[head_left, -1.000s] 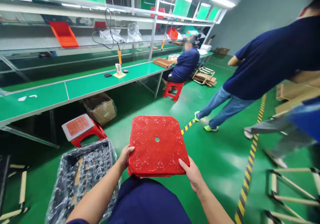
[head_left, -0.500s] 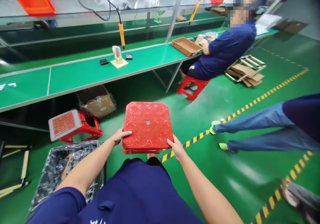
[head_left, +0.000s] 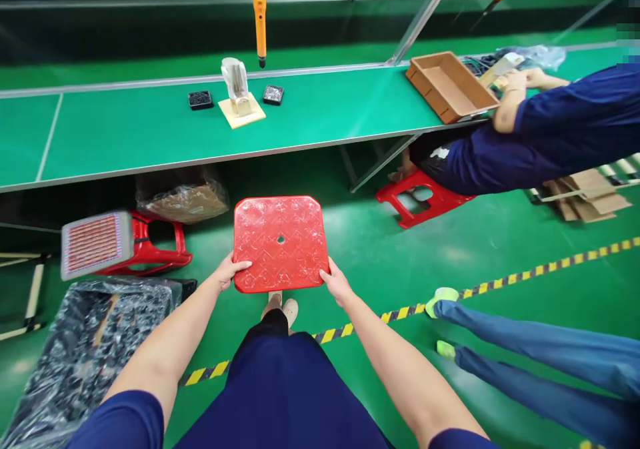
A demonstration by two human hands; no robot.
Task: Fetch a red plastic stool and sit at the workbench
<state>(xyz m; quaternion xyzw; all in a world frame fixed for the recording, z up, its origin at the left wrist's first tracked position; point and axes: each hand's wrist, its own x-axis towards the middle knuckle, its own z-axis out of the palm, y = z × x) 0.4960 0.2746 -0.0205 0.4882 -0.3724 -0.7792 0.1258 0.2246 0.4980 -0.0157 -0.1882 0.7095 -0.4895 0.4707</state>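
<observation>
Gripping one red stool [head_left: 280, 241], left hand [head_left: 229, 273], right hand [head_left: 336, 283]; three stools total, two small trays [head_left: 201, 99]

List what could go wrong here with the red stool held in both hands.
The red stool is held only at its near corners by the left hand and right hand, so that edge grip might slip. A passer-by's legs stand close on the right, and a wrapped crate sits close on the left, so either could be bumped. The stool may hide the person's own feet.
</observation>
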